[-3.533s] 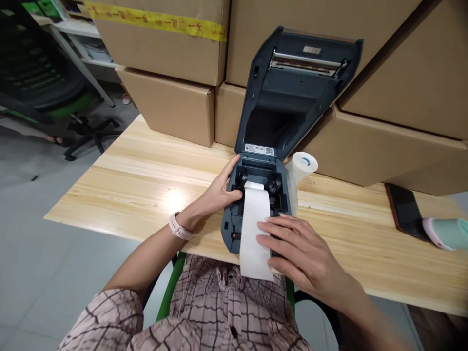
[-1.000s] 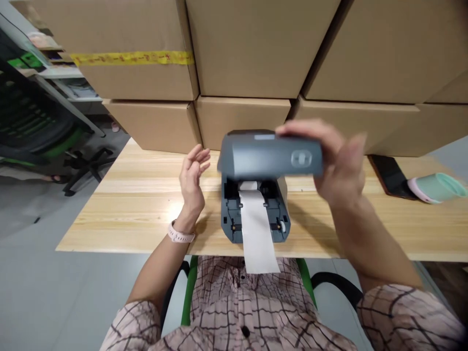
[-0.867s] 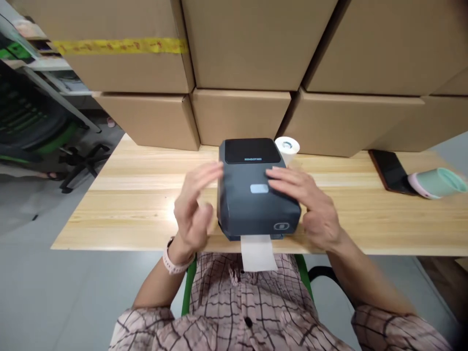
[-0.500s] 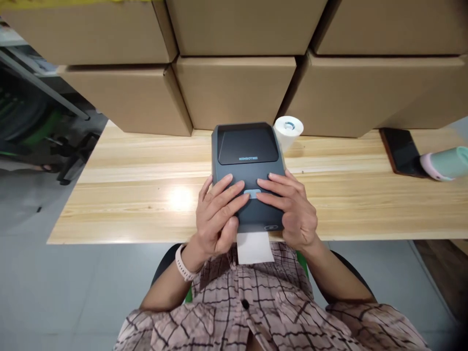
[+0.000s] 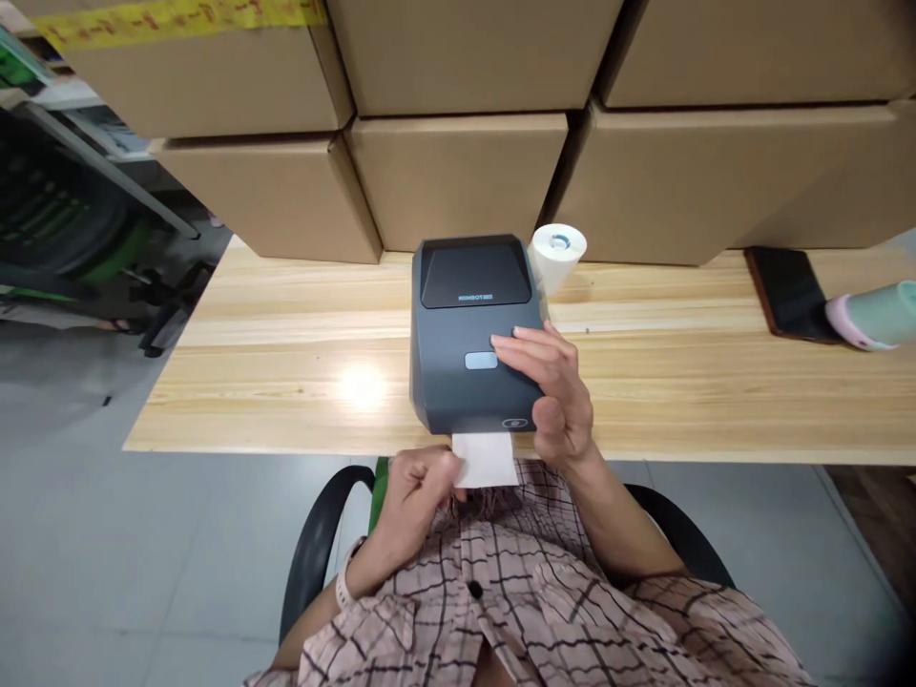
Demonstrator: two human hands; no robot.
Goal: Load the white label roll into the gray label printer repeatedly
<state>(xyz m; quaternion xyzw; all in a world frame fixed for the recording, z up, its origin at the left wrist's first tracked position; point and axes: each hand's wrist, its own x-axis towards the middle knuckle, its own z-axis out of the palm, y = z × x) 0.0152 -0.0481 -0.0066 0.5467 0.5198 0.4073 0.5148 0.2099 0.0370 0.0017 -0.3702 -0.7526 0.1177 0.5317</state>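
A dark grey label printer (image 5: 458,386) with a glossy black window on its lid stands at the table's front edge. From its front slot a blank white label strip (image 5: 487,460) sticks out past the edge. My left hand (image 5: 422,487) is closed at the strip's left side, thumb on top and fingers curled below, pinching it. My right hand (image 5: 554,391) lies on the printer's right side, fingers stretched out over the lid beside the light-blue button (image 5: 481,361). Behind the printer's right corner stands a white label roll (image 5: 558,258).
Stacked cardboard boxes (image 5: 458,181) line the back of the wooden table (image 5: 286,353). On the right, a dark phone (image 5: 791,294) lies partly under a green and pink cup (image 5: 869,315). An office chair (image 5: 78,210) is at the far left.
My left hand has left the printer's lid and moved down to the label strip, closing on its left edge. My right hand stays on the printer. The view has shifted slightly.
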